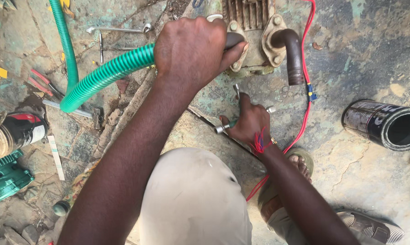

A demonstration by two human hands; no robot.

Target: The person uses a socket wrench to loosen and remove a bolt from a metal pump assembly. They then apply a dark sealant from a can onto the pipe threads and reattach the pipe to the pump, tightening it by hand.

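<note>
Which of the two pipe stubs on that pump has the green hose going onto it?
The left stub, gripped by the left hand with the green hose. The right curved stub is bare.

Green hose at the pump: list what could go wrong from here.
1. The left hand alone grips the hose at the pump fitting; it may slip off.
2. The right hand holds a metal tool close to the red wire, which could be nicked.
3. Loose tools on the floor could trip the sandalled foot.

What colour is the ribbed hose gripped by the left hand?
Green, seen clearly in the head view: the corrugated hose under the left hand.
</note>
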